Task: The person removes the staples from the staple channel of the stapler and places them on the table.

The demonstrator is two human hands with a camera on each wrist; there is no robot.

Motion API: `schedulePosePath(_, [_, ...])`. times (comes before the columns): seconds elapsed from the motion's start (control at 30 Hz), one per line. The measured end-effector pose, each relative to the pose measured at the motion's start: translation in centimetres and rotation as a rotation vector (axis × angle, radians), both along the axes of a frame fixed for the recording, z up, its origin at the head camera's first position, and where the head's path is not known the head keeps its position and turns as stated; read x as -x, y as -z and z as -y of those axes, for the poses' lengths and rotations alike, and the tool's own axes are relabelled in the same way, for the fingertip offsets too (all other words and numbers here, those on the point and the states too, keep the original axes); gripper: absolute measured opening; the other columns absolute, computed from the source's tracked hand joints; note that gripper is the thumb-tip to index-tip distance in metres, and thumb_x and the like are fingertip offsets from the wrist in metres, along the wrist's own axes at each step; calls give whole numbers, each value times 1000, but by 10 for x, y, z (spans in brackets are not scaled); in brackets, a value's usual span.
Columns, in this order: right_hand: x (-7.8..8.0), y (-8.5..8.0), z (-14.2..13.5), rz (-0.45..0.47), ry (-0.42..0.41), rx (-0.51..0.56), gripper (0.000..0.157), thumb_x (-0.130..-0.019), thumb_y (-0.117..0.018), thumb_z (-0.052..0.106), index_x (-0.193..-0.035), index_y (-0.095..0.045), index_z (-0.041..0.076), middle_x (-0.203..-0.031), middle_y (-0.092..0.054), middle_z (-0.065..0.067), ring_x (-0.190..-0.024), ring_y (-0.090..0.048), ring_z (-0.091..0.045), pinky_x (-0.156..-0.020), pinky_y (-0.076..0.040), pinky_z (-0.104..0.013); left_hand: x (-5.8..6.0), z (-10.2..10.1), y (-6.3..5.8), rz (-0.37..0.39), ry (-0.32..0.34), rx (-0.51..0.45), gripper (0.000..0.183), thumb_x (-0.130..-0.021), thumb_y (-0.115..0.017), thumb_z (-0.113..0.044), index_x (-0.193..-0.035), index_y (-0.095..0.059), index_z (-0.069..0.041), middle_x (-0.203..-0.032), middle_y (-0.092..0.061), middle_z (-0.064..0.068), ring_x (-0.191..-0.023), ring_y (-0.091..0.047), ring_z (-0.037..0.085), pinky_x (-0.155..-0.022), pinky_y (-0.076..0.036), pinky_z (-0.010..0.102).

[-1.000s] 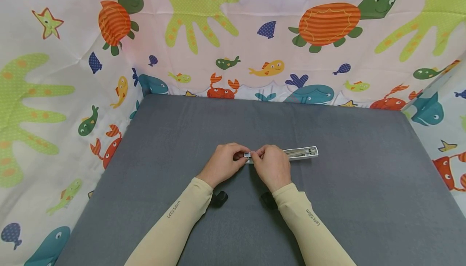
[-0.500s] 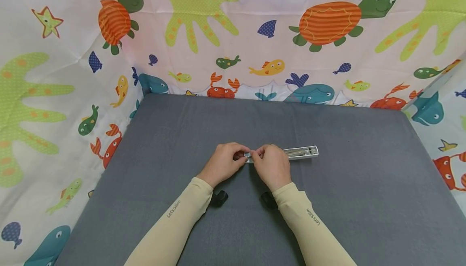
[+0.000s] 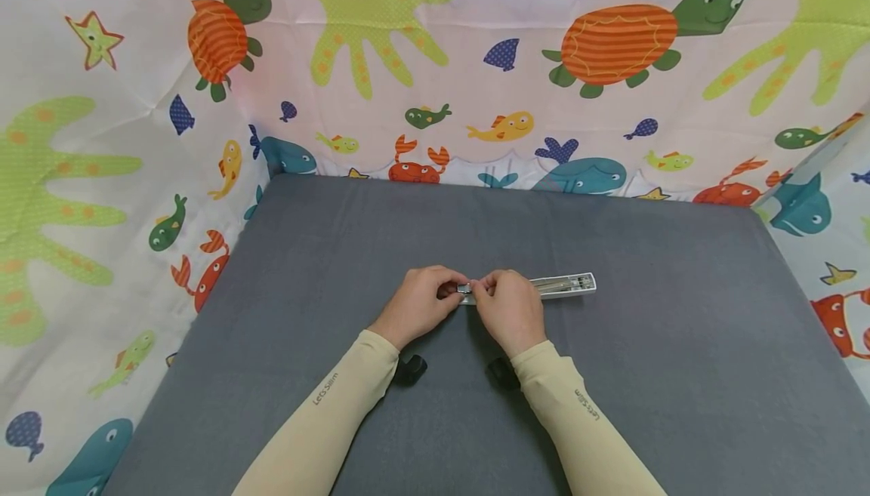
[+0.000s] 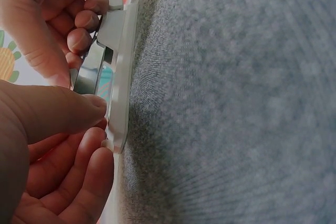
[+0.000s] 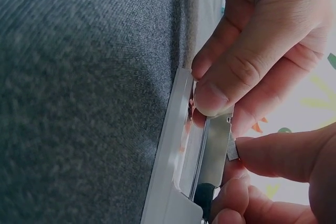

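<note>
A white stapler (image 3: 566, 284) lies opened out on the grey cloth, its metal magazine (image 5: 216, 153) showing between my hands. My left hand (image 3: 423, 298) pinches the front end of the magazine between thumb (image 4: 86, 107) and fingers. From the other side my right hand (image 3: 507, 309) pinches a short strip of staples (image 5: 232, 147) at the magazine's upper side, its thumb tip against the strip. Some right fingers curl beside the stapler's body. The hands hide most of the stapler's left half in the head view.
The grey cloth (image 3: 326, 254) covers the work surface around both hands. A patterned curtain (image 3: 381, 118) with sea animals stands along the back and sides. Black camera mounts (image 3: 411, 371) hang beneath the wrists.
The head view has shifted very slightly. Both hands stay at the same end of the stapler, with only tiny finger movement at the magazine.
</note>
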State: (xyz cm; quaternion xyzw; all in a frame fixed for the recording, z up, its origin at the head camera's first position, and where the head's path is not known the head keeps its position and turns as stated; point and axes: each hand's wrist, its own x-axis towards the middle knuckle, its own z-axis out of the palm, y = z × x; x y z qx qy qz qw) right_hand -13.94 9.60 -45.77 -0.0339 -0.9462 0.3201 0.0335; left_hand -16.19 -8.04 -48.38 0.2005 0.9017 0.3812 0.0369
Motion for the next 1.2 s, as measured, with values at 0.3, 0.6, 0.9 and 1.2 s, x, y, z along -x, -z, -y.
schedulePosePath(0.3, [-1,1,-6,-3,-10,13,22,-100,-75,27,-87,-79,10,-70,-68,-3,-61,-57,-19,-57,-41,-32,0,-3,2,-8,6,-10,23,-100,-79,-15,-124,-81,-15,-114,-78,1,-93,-72,9,-85,-62,28])
schedulePosePath(0.6, [2,5,-10,-22,-13,19,22,-101,-75,27,-86,-79,11,-70,-68,-3,-61,-57,-19,-58,-41,-33,2,-3,2,-2,8,-12,23,-101,-79,-15,-124,-81,-15,-113,-78,1,-92,-72,9,-85,-62,27])
schedulePosePath(0.9, [3,6,-19,-39,-21,-4,23,-101,-75,27,-86,-78,10,-72,-67,-4,-62,-57,-19,-59,-42,-34,5,3,4,20,16,-2,27,-100,-80,-17,-127,-80,-16,-116,-78,0,-96,-71,8,-87,-61,27])
schedulePosePath(1.2, [0,-8,-44,-57,29,-2,27,-103,-71,30,-87,-79,10,-76,-68,-5,-67,-59,-22,-63,-42,-34,3,17,-2,111,9,42,44,-96,-84,-24,-136,-74,-11,-123,-76,2,-102,-70,12,-91,-60,32])
